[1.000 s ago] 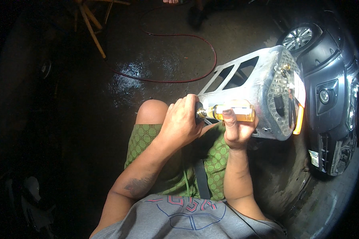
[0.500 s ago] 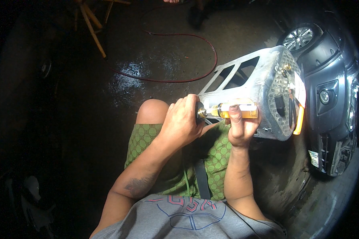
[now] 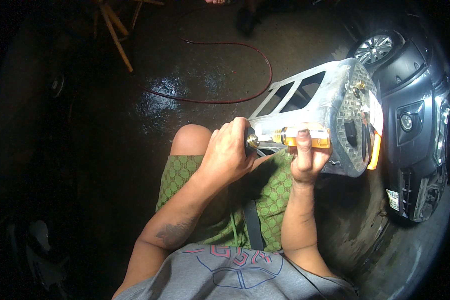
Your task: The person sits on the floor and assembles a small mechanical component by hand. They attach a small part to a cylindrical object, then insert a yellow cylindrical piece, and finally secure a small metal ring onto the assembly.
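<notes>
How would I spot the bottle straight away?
Find the big pale stand, up and right of the green shorts. In front of it, the right hand holds the bottle sideways. Its amber colour sets it apart from the dark piece in the left hand.

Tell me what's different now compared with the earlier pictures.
The right hand has moved to the right and slightly up in the picture, carrying the amber cylinder farther from the left hand. Nothing was visibly picked up or let go. The left hand, holding a dark round part, stayed put, as did the pale slotted casing, the red hose and the car.
</notes>
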`<action>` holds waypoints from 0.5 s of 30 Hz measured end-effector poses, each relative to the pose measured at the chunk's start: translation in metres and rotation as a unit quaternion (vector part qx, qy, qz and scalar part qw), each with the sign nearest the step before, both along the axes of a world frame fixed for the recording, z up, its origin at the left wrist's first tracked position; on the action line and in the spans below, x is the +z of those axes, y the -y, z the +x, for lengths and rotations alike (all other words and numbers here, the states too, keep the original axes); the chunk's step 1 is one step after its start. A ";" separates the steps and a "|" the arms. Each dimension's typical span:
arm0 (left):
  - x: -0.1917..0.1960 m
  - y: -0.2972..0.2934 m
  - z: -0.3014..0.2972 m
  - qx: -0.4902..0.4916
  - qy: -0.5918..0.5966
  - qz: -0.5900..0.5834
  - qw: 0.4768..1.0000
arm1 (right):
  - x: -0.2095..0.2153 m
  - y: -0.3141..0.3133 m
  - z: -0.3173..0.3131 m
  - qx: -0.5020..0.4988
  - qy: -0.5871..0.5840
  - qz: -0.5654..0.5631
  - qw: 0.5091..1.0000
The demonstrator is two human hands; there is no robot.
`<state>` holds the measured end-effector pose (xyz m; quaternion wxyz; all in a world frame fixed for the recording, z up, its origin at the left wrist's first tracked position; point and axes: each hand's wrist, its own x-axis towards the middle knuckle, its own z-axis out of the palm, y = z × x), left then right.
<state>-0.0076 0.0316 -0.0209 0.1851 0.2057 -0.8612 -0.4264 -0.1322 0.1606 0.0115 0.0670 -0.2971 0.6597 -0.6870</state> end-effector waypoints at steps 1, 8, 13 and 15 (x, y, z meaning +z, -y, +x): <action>0.000 0.000 0.000 0.001 0.001 0.002 1.000 | -0.001 0.000 0.000 -0.002 -0.009 -0.025 1.000; 0.000 -0.001 0.000 0.004 -0.003 -0.001 1.000 | 0.000 0.001 0.003 0.011 0.003 0.005 1.000; -0.001 -0.001 -0.001 -0.002 -0.010 0.006 1.000 | 0.000 0.002 0.002 0.001 -0.021 0.036 0.999; -0.001 0.000 0.000 0.006 -0.004 0.004 1.000 | 0.002 -0.001 -0.002 -0.014 0.036 0.038 0.999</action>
